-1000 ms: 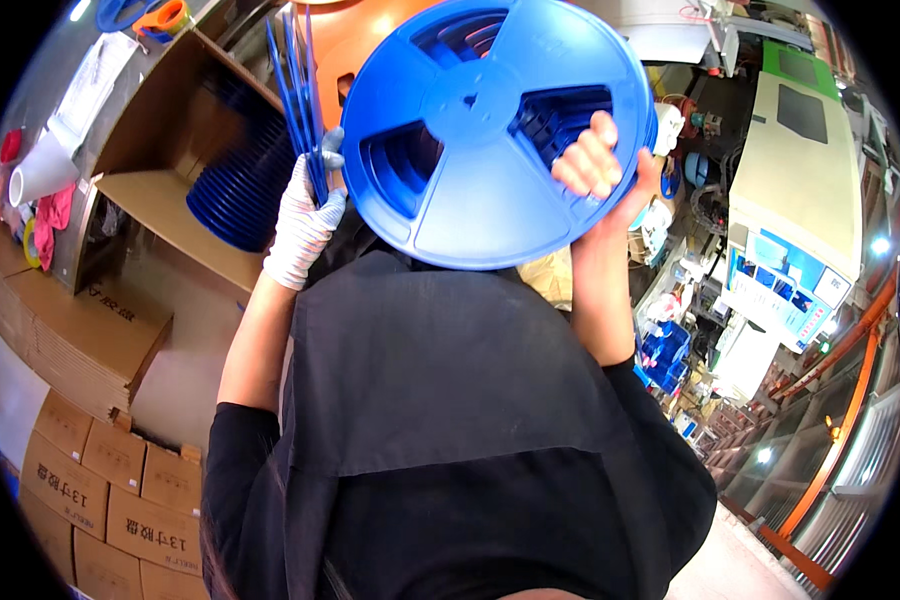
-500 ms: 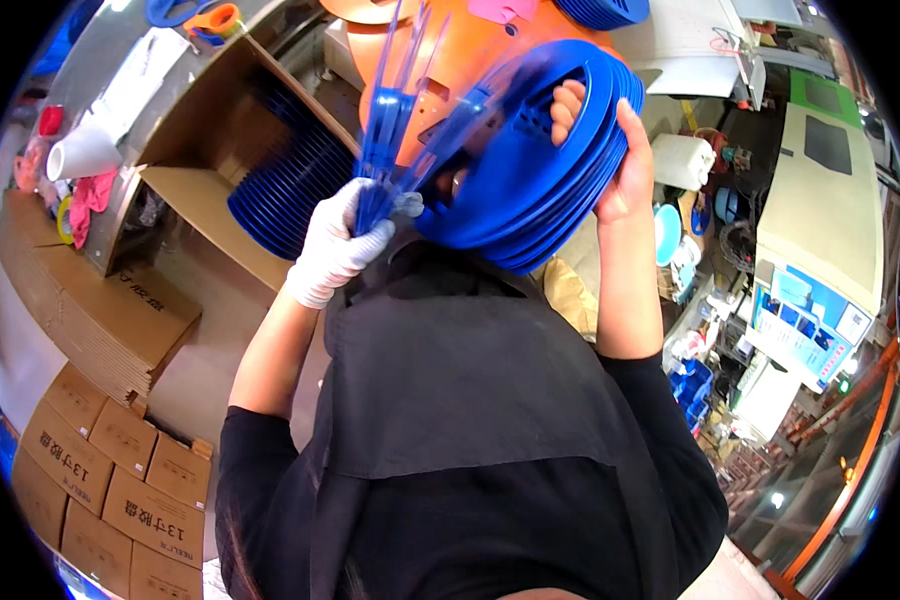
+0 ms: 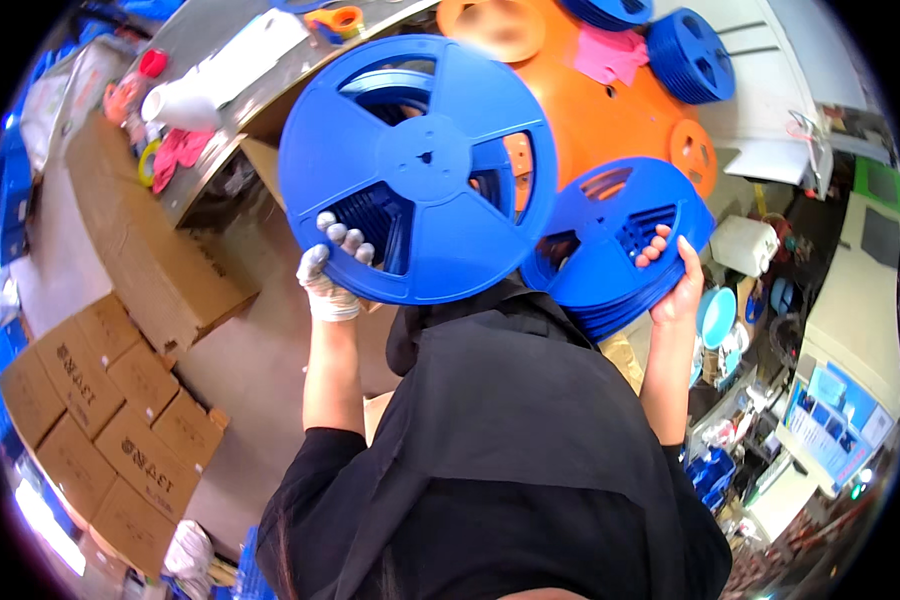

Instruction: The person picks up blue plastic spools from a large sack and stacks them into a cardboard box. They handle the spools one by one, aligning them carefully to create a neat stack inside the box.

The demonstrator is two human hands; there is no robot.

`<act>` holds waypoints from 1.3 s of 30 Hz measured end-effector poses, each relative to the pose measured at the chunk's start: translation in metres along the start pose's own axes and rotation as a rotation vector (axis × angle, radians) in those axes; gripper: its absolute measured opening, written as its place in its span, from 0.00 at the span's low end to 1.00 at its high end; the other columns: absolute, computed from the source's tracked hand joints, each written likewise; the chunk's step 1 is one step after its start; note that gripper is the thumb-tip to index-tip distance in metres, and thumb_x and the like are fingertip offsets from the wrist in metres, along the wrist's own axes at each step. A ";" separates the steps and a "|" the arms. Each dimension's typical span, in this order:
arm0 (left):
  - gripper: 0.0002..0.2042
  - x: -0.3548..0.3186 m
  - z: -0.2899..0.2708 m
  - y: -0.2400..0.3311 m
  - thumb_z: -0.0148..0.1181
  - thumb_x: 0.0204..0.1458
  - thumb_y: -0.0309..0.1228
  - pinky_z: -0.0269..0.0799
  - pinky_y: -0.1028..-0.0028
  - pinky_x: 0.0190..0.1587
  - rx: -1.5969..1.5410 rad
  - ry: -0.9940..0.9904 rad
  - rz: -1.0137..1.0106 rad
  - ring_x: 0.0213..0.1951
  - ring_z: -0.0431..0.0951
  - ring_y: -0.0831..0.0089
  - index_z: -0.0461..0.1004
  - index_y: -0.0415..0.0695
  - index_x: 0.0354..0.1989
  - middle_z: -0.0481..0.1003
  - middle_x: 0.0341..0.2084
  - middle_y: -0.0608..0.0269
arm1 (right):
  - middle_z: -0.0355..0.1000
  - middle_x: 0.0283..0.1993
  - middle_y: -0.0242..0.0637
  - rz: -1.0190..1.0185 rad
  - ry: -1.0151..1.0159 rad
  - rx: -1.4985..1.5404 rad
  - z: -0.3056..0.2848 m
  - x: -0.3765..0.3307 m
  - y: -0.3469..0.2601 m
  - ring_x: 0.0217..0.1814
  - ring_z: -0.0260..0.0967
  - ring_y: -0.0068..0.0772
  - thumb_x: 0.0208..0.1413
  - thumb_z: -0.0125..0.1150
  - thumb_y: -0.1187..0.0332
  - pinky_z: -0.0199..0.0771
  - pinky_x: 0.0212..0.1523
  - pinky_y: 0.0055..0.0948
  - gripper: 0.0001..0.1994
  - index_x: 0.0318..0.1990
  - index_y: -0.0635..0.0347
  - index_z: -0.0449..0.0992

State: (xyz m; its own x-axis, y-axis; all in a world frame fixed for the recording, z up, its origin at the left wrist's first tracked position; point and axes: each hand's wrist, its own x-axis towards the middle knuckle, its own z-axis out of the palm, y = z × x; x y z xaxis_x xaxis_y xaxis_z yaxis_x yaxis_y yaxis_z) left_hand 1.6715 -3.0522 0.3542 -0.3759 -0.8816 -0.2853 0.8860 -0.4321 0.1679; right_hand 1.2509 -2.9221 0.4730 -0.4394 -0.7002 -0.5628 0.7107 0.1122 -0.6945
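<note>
My left hand (image 3: 332, 268), in a white glove, is closed on the rim of a large blue plastic reel (image 3: 480, 235), its fingers coming through a cutout. The reel's flat face is turned toward me; whether more than one piece is in that grip I cannot tell. My bare right hand (image 3: 678, 285) grips the right edge of a stack of blue reels (image 3: 610, 285), fingertips hooked through an opening. That stack is tilted, just right of the large reel. Through the reel's cutouts more dark blue reels (image 3: 395, 238) show behind it.
Ahead stands an orange table (image 3: 580, 120) with round plates, a pink cloth (image 3: 610, 58) and a blue reel stack (image 3: 690, 55). A metal bench (image 3: 210, 40) is at the far left. Flattened cardboard (image 3: 160, 240) and stacked cartons (image 3: 120, 420) lie left; a pale machine (image 3: 850, 270) stands right.
The reel in my left hand has swung from edge-on and blurred to face-on, now covering the open carton. The stack in my right hand appears lower and farther right. The view has shifted too.
</note>
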 end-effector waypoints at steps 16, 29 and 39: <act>0.21 0.051 -0.002 -0.008 0.64 0.50 0.28 0.71 0.55 0.55 0.451 0.172 -0.094 0.52 0.72 0.52 0.66 0.38 0.52 0.70 0.50 0.45 | 0.71 0.35 0.40 -0.009 0.042 -0.027 -0.011 -0.020 0.019 0.36 0.70 0.35 0.54 0.55 0.63 0.75 0.41 0.36 0.18 0.48 0.67 0.69; 0.12 0.159 -0.117 0.029 0.56 0.53 0.28 0.77 0.58 0.44 0.627 0.446 -0.256 0.46 0.77 0.58 0.72 0.41 0.45 0.77 0.42 0.53 | 0.72 0.37 0.40 -0.065 0.134 -0.023 -0.033 -0.029 0.023 0.38 0.71 0.34 0.55 0.54 0.63 0.76 0.43 0.36 0.18 0.49 0.66 0.69; 0.11 0.233 -0.127 0.004 0.54 0.51 0.23 0.75 0.62 0.32 0.680 0.456 -0.141 0.34 0.77 0.63 0.70 0.43 0.43 0.77 0.34 0.56 | 0.73 0.37 0.40 -0.072 0.275 -0.039 -0.038 -0.030 0.021 0.38 0.72 0.36 0.54 0.54 0.63 0.75 0.44 0.37 0.19 0.49 0.66 0.69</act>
State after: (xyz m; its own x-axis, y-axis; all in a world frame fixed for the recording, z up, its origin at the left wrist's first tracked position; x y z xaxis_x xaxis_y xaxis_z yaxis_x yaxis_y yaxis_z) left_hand 1.6223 -3.2355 0.1681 -0.1947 -0.7104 -0.6763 0.4261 -0.6823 0.5940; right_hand 1.2579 -2.8725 0.4585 -0.6244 -0.4901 -0.6082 0.6531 0.0995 -0.7507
